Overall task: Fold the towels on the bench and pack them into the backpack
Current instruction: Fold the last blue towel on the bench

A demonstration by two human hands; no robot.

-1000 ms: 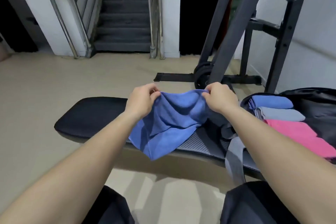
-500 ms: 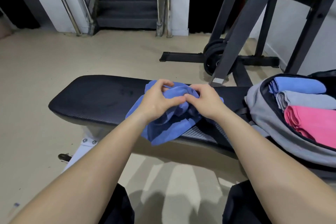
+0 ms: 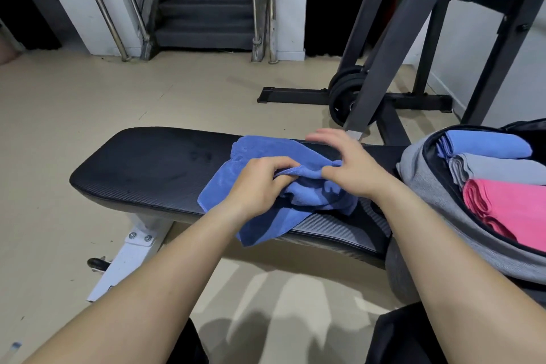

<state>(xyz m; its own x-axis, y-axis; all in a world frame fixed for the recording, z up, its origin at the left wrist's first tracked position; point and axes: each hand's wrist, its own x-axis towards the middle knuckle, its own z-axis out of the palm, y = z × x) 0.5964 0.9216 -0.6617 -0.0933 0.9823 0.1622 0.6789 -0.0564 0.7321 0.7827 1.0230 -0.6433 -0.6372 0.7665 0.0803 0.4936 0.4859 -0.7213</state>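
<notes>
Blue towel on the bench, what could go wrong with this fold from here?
The blue towel lies bunched under the left hand, so a fold now may trap wrinkles. Its near corner hangs over the edge of the bench. The right hand has its fingers spread, so only one grip holds the towel, and it might slide to the floor.

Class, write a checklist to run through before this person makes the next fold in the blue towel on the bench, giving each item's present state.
1. The blue towel lies on the bench: ok, one corner hangs over the near edge.
2. Towel flat enough to fold: not ok, bunched.
3. The left hand grips a towel edge: ok.
4. The right hand grips the towel: not ok, fingers lifted, only the thumb touches.
5. The backpack is open: ok, folded towels inside.
6. Room left in the backpack: cannot tell.
</notes>
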